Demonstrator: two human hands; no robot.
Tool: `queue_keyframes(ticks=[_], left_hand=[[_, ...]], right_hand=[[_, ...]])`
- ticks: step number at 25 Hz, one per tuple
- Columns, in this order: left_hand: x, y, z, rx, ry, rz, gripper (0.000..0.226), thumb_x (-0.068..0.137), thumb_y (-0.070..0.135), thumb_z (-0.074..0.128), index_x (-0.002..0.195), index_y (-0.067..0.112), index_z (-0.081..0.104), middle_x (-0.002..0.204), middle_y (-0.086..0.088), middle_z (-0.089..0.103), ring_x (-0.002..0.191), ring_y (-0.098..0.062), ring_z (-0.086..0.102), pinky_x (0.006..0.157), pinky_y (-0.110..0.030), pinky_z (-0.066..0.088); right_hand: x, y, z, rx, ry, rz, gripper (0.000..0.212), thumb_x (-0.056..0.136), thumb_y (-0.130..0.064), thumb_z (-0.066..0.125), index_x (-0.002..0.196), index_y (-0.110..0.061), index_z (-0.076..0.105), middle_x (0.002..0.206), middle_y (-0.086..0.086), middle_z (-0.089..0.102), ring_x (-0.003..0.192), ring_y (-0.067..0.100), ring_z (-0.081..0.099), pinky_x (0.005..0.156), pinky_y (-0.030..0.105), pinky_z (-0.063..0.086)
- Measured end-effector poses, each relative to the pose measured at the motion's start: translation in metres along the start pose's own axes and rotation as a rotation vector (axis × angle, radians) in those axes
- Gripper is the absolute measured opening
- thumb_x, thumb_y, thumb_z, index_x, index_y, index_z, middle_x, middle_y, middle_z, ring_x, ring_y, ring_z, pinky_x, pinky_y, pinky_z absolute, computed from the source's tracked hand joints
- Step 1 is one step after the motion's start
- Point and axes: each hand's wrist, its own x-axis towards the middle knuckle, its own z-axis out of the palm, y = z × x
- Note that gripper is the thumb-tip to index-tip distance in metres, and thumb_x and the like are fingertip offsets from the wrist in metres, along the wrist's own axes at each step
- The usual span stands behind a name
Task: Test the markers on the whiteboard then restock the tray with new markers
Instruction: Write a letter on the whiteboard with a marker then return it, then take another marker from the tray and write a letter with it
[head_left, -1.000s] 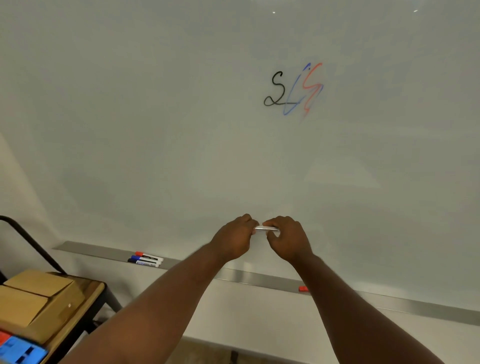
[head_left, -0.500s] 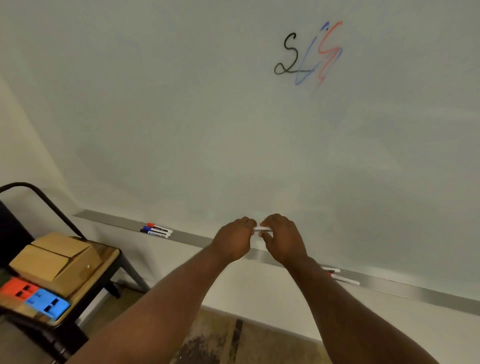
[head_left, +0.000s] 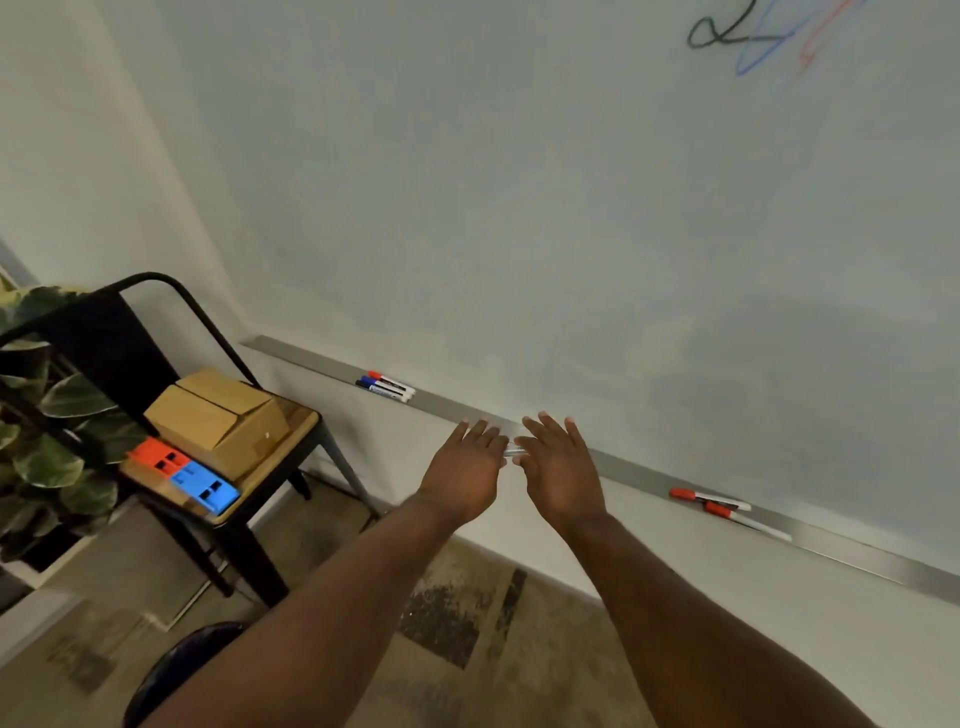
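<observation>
three capped markers (head_left: 385, 387) lie together on the tray (head_left: 311, 358) at the left. the left hand (head_left: 465, 465) reaches forward, palm down, fingers straight and fanned. a sliver of white marker (head_left: 513, 451) shows between the hands, just at the tray. it looks light, stiff and smooth, best pinched mid-barrel. the right hand (head_left: 561, 470) mirrors the left, fingers spread. whether the thumbs hold it, i cannot tell.

Free tray (head_left: 311, 358) left of markers (head_left: 387, 387)

Nothing legible: the whiteboard (head_left: 519, 182) bears only coloured scribbles (head_left: 737, 36)
</observation>
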Motion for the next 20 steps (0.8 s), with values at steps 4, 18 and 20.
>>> queue_keyframes(ticks=[4,18,20], left_hand=[[-0.040,-0.040,0.009,0.010,-0.036,-0.081,0.045,0.106,0.027,0.040,0.150,0.016,0.039,0.159,-0.006,0.032,0.150,-0.022,0.022,0.122,-0.041,0.005],[-0.249,-0.213,0.029,-0.063,-0.153,-0.352,0.049,0.102,0.035,0.045,0.145,0.012,0.046,0.151,-0.011,0.046,0.145,-0.023,0.034,0.122,-0.039,0.011],[-0.278,-0.232,0.029,-0.067,-0.178,-0.391,0.051,0.103,0.037,0.043,0.146,0.011,0.042,0.154,-0.009,0.042,0.147,-0.021,0.029,0.122,-0.037,0.008]], right_hand=[[0.002,-0.049,0.024,0.005,-0.079,-0.061,0.027,0.099,-0.023,0.056,0.120,-0.020,0.073,0.142,0.003,0.059,0.142,0.022,0.044,0.123,0.040,0.011],[-0.007,-0.278,0.144,0.127,-0.308,-0.333,0.039,0.101,-0.032,0.041,0.125,-0.022,0.069,0.145,0.007,0.057,0.141,0.028,0.044,0.120,0.042,0.006],[-0.013,-0.305,0.157,0.130,-0.324,-0.382,0.035,0.098,-0.029,0.047,0.123,-0.021,0.071,0.142,0.009,0.058,0.139,0.030,0.047,0.118,0.043,0.010]])
